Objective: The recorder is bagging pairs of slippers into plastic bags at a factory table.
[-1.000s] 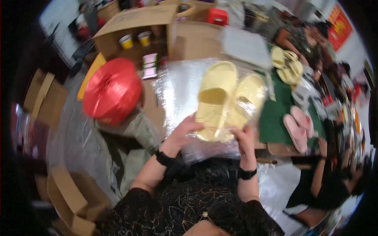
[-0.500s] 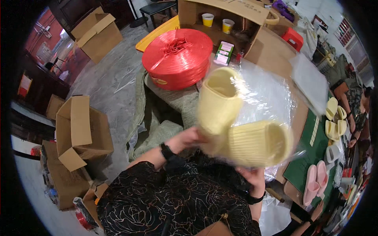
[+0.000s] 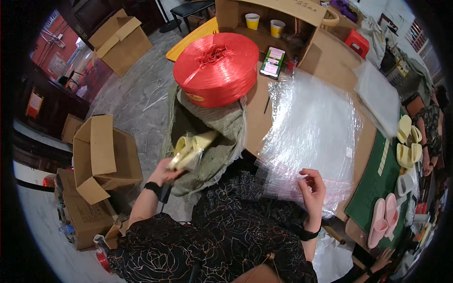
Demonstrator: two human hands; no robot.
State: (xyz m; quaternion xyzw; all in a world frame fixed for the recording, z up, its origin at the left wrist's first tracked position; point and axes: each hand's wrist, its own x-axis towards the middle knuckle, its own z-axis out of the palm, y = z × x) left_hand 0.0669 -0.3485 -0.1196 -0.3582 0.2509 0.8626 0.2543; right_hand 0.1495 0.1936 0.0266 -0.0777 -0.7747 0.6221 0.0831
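Note:
At the mouth of a grey-green woven sack [image 3: 226, 120], a pair of pale yellow slippers [image 3: 193, 147] in a clear plastic bag lies tilted. My left hand [image 3: 166, 172] grips the near end of the bag. My right hand [image 3: 313, 191] is over the lower edge of a stack of clear plastic bags [image 3: 311, 127]. Its fingers are loosely curled, with a gap to the thumb, and nothing shows between them. The sack's inside is partly hidden by its folds.
A large roll of red plastic twine [image 3: 214, 68] stands behind the sack. A phone [image 3: 272, 62] lies beyond the bags, before a cardboard box holding two cups. Pink slippers [image 3: 383, 219] and yellow slippers [image 3: 408, 153] lie on a green mat at right, near another person's hand [image 3: 382, 260]. Open cartons [image 3: 106, 155] stand left.
The yellow slippers have moved left and down, from over the plastic bags to the sack's mouth, in my left hand. My right hand has let go of them and now hovers over the bags.

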